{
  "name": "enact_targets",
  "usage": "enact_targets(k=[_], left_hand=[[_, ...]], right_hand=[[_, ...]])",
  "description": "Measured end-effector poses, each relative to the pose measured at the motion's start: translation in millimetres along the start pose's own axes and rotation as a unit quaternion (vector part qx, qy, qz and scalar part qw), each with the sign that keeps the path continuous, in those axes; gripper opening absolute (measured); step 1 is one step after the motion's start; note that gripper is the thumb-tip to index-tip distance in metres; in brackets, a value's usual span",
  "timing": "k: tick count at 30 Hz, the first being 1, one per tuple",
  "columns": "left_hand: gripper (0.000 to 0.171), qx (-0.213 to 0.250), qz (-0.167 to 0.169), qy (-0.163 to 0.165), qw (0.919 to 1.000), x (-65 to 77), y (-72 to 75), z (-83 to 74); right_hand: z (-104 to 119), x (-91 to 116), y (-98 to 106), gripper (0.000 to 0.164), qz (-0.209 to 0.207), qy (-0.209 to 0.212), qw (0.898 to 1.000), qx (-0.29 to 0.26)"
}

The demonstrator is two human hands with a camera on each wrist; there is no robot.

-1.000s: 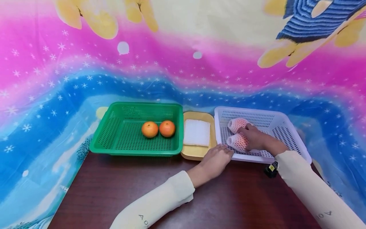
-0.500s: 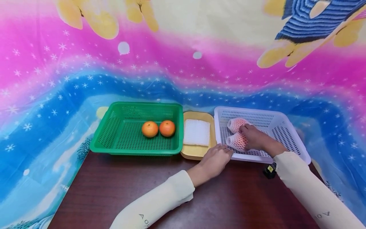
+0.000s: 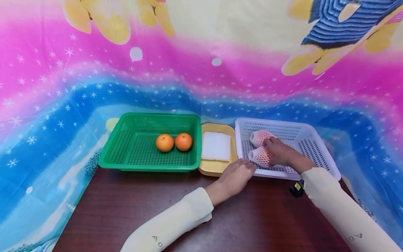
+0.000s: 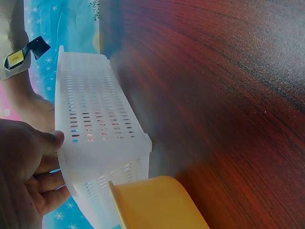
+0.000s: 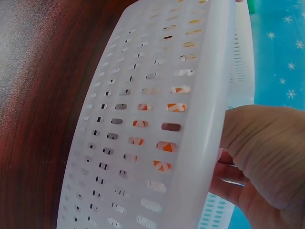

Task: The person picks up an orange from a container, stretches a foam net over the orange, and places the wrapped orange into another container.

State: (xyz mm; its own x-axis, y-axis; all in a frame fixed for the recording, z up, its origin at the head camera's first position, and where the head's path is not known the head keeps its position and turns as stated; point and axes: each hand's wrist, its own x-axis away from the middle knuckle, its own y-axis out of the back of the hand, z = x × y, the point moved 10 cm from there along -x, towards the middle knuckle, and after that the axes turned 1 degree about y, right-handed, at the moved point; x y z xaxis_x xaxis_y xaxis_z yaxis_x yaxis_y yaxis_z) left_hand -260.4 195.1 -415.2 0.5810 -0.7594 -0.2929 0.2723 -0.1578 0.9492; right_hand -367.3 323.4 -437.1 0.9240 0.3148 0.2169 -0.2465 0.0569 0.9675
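In the head view two oranges in white foam nets lie in the white basket (image 3: 321, 154) at the right. My right hand (image 3: 281, 152) reaches over the basket and holds the nearer netted orange (image 3: 260, 156), its fingertips also close to the farther netted orange (image 3: 260, 138). In the right wrist view the basket wall hides most of this fruit; orange patches show through its slots. My left hand (image 3: 236, 176) holds the near left corner of the basket rim, with the thumb on the outside and the fingers past the rim in the left wrist view.
Left of the white basket stands a yellow tray (image 3: 211, 168) with a stack of flat white foam nets (image 3: 216, 146). Beside it, a green basket (image 3: 151, 166) contains two bare oranges (image 3: 165, 142). All stand on a dark wooden table (image 3: 151, 199) before a patterned cloth.
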Motion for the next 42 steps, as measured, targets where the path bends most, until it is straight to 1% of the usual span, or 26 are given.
enact_targets(k=[4, 7, 9, 12, 14, 16, 18, 20, 22, 24, 27, 29, 31, 33, 35, 38, 42], left_hand=[[0.032, 0.003, -0.013, -0.007, 0.9999, 3.6, 2.1, -0.2], [0.039, 0.008, -0.030, -0.016, 0.9994, 9.9, 8.0, -0.2], [0.044, 0.015, -0.045, -0.021, 0.9987, 16.9, 15.8, 1.1], [0.046, 0.043, -0.052, -0.010, 0.9976, 34.6, 31.3, 9.2], [0.045, 0.064, -0.064, 0.008, 0.9959, 52.8, 41.8, 20.5], [0.043, 0.077, -0.089, 0.035, 0.9925, 75.9, 50.9, 37.1], [0.041, 0.083, -0.123, 0.064, 0.9869, 102.3, 59.1, 57.5], [0.040, 0.079, -0.156, 0.095, 0.9800, 130.1, 66.0, 79.9], [0.041, 0.074, -0.173, 0.129, 0.9737, 157.3, 71.0, 102.7], [0.043, 0.068, -0.176, 0.164, 0.9684, 183.2, 73.2, 125.2], [0.046, 0.067, -0.161, 0.215, 0.9610, 218.1, 71.0, 156.8], [0.047, 0.066, -0.145, 0.243, 0.9569, 237.7, 67.1, 174.2], [0.048, 0.066, -0.130, 0.262, 0.9539, 253.2, 62.2, 188.4], [0.050, 0.066, -0.118, 0.273, 0.9524, 264.2, 57.5, 199.4], [0.050, 0.066, -0.109, 0.278, 0.9520, 270.9, 53.0, 207.7], [0.048, 0.064, -0.099, 0.278, 0.9533, 277.0, 47.7, 216.2], [0.045, 0.056, -0.085, 0.272, 0.9570, 280.3, 44.4, 221.8]], right_hand=[[0, -1, -1, 0.088, 0.004, 0.000, 1.000, -0.004], [0, -1, -2, 0.094, 0.007, -0.001, 1.000, -0.014], [1, -2, 0, 0.096, 0.008, 0.000, 1.000, -0.020], [6, -1, 5, 0.091, 0.006, 0.007, 1.000, -0.027], [13, 0, 12, 0.083, 0.002, 0.016, 0.999, -0.031], [24, -1, 22, 0.072, -0.011, 0.029, 0.999, -0.036], [39, -3, 32, 0.063, -0.029, 0.041, 0.998, -0.037], [58, -6, 40, 0.056, -0.050, 0.059, 0.996, -0.037], [80, -11, 45, 0.054, -0.065, 0.079, 0.994, -0.035], [104, -17, 48, 0.051, -0.073, 0.097, 0.992, -0.031], [141, -28, 53, 0.049, -0.081, 0.124, 0.989, -0.024], [165, -38, 55, 0.048, -0.080, 0.139, 0.987, -0.017], [186, -50, 56, 0.048, -0.078, 0.156, 0.985, -0.014], [203, -64, 56, 0.049, -0.074, 0.166, 0.983, -0.021], [215, -77, 53, 0.051, -0.062, 0.167, 0.983, -0.036], [230, -97, 46, 0.053, -0.038, 0.158, 0.985, -0.055], [248, -118, 33, 0.055, 0.002, 0.143, 0.988, -0.054]])
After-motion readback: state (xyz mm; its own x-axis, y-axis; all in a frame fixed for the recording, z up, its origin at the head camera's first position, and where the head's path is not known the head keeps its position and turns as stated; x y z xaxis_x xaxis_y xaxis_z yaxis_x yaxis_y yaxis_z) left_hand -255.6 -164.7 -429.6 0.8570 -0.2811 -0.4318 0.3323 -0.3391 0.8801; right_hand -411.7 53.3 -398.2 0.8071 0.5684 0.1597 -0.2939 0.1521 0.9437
